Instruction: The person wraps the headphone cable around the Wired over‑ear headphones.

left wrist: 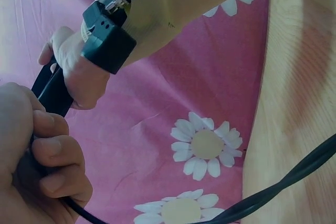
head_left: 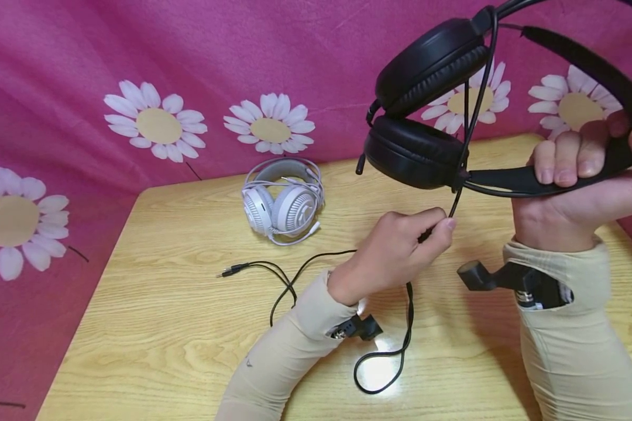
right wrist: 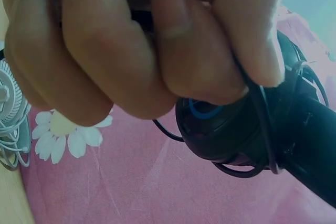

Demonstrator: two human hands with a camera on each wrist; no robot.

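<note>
A black over-ear headset (head_left: 426,152) with a small microphone (head_left: 360,164) hangs above the table at the right of the head view. My right hand (head_left: 579,175) grips its headband, fingers curled over the band. Just below the ear cups, my left hand (head_left: 400,245) pinches the headset's black cable (head_left: 455,204) between thumb and forefinger. A dark piece shows inside its curled fingers. From there the cable falls to a loop on the table and runs to a split end with plugs (head_left: 234,269). In the left wrist view, the curled fingers (left wrist: 58,153) wrap the cable.
A white headset (head_left: 281,204) with its cable wound round it rests near the table's back edge. The wooden table (head_left: 137,327) meets a pink cloth backdrop (head_left: 216,58) printed with white daisies. Each sleeved wrist carries a small black camera mount (head_left: 484,278).
</note>
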